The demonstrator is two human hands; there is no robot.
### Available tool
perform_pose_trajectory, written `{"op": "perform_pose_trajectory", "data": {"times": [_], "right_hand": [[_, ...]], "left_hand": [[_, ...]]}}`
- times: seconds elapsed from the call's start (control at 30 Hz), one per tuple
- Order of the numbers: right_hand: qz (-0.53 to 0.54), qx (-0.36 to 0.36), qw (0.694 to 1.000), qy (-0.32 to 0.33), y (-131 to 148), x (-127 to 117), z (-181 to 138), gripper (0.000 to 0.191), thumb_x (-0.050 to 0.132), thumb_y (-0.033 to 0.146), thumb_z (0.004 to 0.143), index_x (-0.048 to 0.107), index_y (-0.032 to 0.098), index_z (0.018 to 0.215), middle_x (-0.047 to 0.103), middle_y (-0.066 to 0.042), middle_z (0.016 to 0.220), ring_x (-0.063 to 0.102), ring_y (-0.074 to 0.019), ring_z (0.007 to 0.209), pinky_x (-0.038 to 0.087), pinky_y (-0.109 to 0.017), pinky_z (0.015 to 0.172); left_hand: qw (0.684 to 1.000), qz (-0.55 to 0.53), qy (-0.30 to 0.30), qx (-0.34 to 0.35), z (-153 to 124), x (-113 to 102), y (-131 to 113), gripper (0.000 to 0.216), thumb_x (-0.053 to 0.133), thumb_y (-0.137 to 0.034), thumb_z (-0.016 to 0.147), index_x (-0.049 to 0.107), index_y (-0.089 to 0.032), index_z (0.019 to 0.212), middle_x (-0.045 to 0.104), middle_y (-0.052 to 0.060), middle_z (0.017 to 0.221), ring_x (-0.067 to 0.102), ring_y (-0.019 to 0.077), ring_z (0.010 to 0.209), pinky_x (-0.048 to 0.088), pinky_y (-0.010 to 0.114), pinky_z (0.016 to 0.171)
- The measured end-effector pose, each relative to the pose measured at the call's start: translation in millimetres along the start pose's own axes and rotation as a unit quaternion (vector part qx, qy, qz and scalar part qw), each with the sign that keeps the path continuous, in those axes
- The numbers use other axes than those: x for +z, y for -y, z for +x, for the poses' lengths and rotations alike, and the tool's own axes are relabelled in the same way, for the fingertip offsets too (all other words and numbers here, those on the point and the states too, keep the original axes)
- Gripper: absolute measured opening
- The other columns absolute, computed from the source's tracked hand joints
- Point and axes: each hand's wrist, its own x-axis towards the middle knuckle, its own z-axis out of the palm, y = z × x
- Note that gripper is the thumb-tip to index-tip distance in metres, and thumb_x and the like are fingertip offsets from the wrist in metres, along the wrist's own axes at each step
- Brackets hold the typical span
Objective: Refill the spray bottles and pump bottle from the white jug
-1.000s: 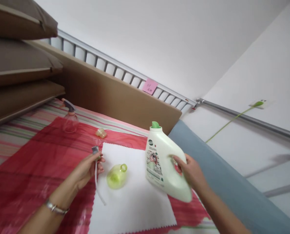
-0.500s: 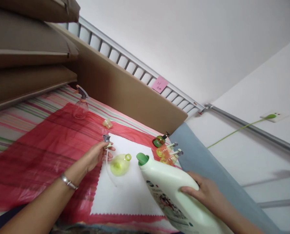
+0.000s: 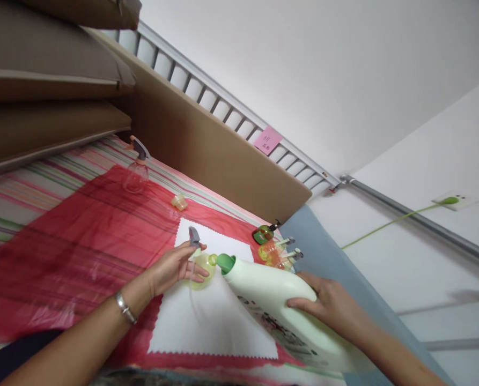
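My right hand [image 3: 331,306] grips a large white detergent jug [image 3: 279,305], tilted far over so its green spout [image 3: 225,262] points at the mouth of a small yellow-green bottle [image 3: 204,264] lying on a white cloth [image 3: 219,327]. My left hand [image 3: 175,268] is closed on a grey spray-trigger head [image 3: 193,236] with a thin dip tube, and rests against the small bottle. A metal bracelet is on that wrist.
A red sheet [image 3: 74,236] covers a striped surface. On it stand a clear spray bottle [image 3: 137,171] far left, a small yellowish cap [image 3: 178,202], and a cluster of coloured spray bottles [image 3: 275,247]. Brown cushions are stacked upper left, with a brown board behind.
The jug went from upright to steeply tilted, its spout now at the small bottle's mouth. My left hand moved right with the trigger head onto the small bottle.
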Motion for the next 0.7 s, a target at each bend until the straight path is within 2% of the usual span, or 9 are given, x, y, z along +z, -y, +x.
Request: {"op": "perform_pose_trajectory", "data": {"times": [0.1, 0.33, 0.5, 0.7], "right_hand": [[-0.007, -0.007, 1.0, 0.005, 2, -2, 2, 0.036, 0.055, 0.059, 0.074, 0.063, 0.028, 0.09, 0.072, 0.0, 0.085, 0.066, -0.0241, 0.075, 0.047, -0.029, 0.063], [-0.044, -0.006, 0.999, 0.013, 0, -6, 6, 0.04, 0.053, 0.063, 0.074, 0.062, 0.028, 0.091, 0.071, 0.0, 0.085, 0.065, -0.0237, 0.076, 0.046, -0.028, 0.062], [-0.069, -0.011, 0.997, 0.016, -2, -9, 10, 0.043, 0.051, 0.065, 0.073, 0.061, 0.027, 0.092, 0.071, -0.001, 0.083, 0.065, -0.0245, 0.075, 0.045, -0.029, 0.062], [-0.081, -0.01, 0.997, 0.015, -1, -15, 13, 0.045, 0.052, 0.066, 0.072, 0.062, 0.027, 0.094, 0.071, -0.003, 0.083, 0.065, -0.0254, 0.076, 0.046, -0.03, 0.062]], "left_hand": [[0.999, -0.038, 0.023, -0.006, 2, 5, 3, 0.032, 0.051, -0.035, 0.084, 0.051, -0.018, 0.11, 0.056, 0.013, 0.114, 0.068, 0.0267, 0.08, 0.053, 0.042, 0.071], [0.994, -0.084, 0.067, -0.02, 8, 8, 11, 0.03, 0.044, -0.036, 0.088, 0.049, -0.018, 0.111, 0.059, 0.014, 0.109, 0.063, 0.0333, 0.098, 0.049, 0.046, 0.077], [0.991, -0.104, 0.083, -0.005, 13, 7, 12, 0.023, 0.046, -0.033, 0.088, 0.052, -0.019, 0.106, 0.055, 0.011, 0.117, 0.061, 0.0322, 0.101, 0.047, 0.044, 0.083], [0.99, -0.112, 0.085, -0.007, 17, 6, 12, 0.024, 0.048, -0.034, 0.087, 0.054, -0.018, 0.104, 0.055, 0.014, 0.12, 0.062, 0.0298, 0.101, 0.045, 0.038, 0.084]]}}
